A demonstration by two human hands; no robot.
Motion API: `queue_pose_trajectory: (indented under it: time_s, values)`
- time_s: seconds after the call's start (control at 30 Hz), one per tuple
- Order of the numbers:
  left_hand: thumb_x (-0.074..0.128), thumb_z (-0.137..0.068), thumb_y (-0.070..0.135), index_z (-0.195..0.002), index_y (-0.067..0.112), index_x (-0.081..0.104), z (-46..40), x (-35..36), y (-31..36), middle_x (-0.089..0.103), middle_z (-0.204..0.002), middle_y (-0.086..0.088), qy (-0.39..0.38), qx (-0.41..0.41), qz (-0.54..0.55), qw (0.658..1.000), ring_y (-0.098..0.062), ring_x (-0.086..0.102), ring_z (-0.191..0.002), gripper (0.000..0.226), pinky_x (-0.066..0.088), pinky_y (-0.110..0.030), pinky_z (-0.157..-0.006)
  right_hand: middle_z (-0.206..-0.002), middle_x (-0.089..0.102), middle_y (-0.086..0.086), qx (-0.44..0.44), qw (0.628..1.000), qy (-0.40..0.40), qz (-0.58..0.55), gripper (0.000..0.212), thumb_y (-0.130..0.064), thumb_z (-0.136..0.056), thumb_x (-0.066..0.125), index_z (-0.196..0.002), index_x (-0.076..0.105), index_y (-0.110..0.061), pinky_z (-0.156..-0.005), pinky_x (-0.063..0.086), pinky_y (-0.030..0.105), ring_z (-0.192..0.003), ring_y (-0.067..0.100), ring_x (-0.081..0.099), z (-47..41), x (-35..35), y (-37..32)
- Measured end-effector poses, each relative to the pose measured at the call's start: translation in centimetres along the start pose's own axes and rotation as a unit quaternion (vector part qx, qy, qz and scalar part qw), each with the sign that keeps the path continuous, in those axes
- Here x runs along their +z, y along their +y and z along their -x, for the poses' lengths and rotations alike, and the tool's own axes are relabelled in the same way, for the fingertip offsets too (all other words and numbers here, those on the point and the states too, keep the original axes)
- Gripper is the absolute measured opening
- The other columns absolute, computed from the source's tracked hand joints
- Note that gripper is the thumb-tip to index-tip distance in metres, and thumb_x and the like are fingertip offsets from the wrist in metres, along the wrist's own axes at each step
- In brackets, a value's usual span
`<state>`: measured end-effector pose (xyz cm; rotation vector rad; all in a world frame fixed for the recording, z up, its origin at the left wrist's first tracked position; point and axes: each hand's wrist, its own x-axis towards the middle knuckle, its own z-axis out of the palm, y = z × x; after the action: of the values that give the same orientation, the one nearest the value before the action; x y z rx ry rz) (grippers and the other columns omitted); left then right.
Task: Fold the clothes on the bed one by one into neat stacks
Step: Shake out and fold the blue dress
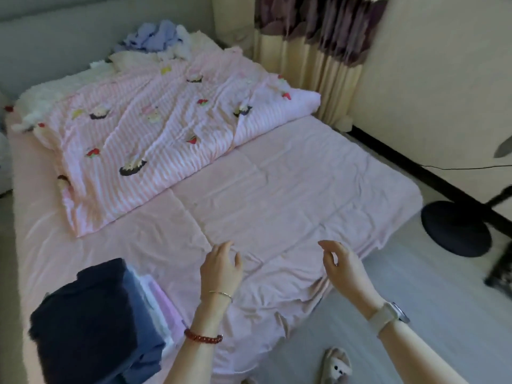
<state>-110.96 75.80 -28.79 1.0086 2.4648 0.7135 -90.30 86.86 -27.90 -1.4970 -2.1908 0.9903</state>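
Observation:
A stack of folded clothes (97,322), dark navy on top with blue, white and lilac layers under it, sits on the near left of the pink bed (304,189). My left hand (220,268) hovers just right of the stack with relaxed fingers, holding nothing. My right hand (343,268) hangs over the bed's near right edge, fingers loosely curled and empty. A heap of unfolded bluish and white clothes (155,37) lies at the far head of the bed.
A pink striped quilt (155,128) with cartoon prints covers the far half of the bed. A fan's black round base (457,228) stands on the floor at right. A plush slipper (336,365) lies near my feet. Curtains (313,51) hang behind.

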Motion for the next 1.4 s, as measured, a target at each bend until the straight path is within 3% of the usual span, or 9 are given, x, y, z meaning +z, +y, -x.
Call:
queue_pose_trajectory:
  time_s: [0.23, 0.6, 1.03, 1.3, 1.4]
  values:
    - [0.048, -0.093, 0.025, -0.129, 0.016, 0.051, -4.2, 9.9, 17.0, 0.051, -0.131, -0.006, -0.057, 0.125, -0.040, 0.990, -0.024, 0.046, -0.121, 0.037, 0.035, -0.032, -0.097, -0.115, 0.063, 0.016, 0.084, 0.994, 0.063, 0.008, 0.030, -0.007, -0.091, 0.049, -0.118, 0.062, -0.008, -0.094, 0.042, 0.041, -0.110, 0.032, 0.056, -4.3, -12.1, 11.1]
    - [0.046, -0.094, 0.023, -0.129, 0.016, 0.051, -4.6, 26.4, 38.6, 0.050, -0.133, -0.006, -0.176, 0.140, -0.037, 0.974, -0.024, 0.045, -0.123, 0.036, 0.036, -0.032, -0.101, -0.123, 0.059, 0.008, 0.160, 0.985, 0.066, 0.020, 0.030, -0.014, -0.096, 0.041, -0.120, 0.059, -0.011, -0.099, 0.039, 0.040, -0.120, 0.025, 0.050, -10.6, -29.2, 27.5]
    - [0.049, -0.092, 0.020, -0.125, 0.013, 0.055, -21.0, 37.3, 54.9, 0.054, -0.127, -0.008, -0.162, 0.201, -0.042, 0.965, -0.024, 0.049, -0.118, 0.034, 0.038, -0.033, -0.097, -0.127, 0.055, 0.005, 0.175, 0.983, 0.034, 0.037, 0.033, -0.015, -0.097, 0.040, -0.126, 0.055, -0.013, -0.099, 0.038, 0.034, -0.120, 0.020, 0.048, -30.7, -39.6, 36.1]
    - [0.048, -0.094, 0.021, -0.126, 0.014, 0.053, -29.2, 42.9, 64.1, 0.052, -0.128, -0.006, -0.146, 0.166, -0.042, 0.974, -0.023, 0.049, -0.117, 0.034, 0.038, -0.032, -0.098, -0.124, 0.055, 0.003, 0.131, 0.989, -0.025, 0.070, 0.034, -0.019, -0.098, 0.037, -0.128, 0.052, -0.015, -0.092, 0.041, 0.029, -0.115, 0.018, 0.050, -43.7, -45.8, 40.5]
    - [0.047, -0.094, 0.022, -0.128, 0.015, 0.052, -32.0, 45.4, 67.4, 0.052, -0.129, -0.004, -0.124, 0.133, -0.026, 0.983, -0.021, 0.050, -0.116, 0.034, 0.039, -0.031, -0.098, -0.125, 0.055, 0.005, 0.105, 0.989, -0.058, 0.088, 0.033, -0.019, -0.098, 0.036, -0.125, 0.054, -0.013, -0.094, 0.042, 0.034, -0.116, 0.023, 0.050, -48.8, -48.2, 42.7]
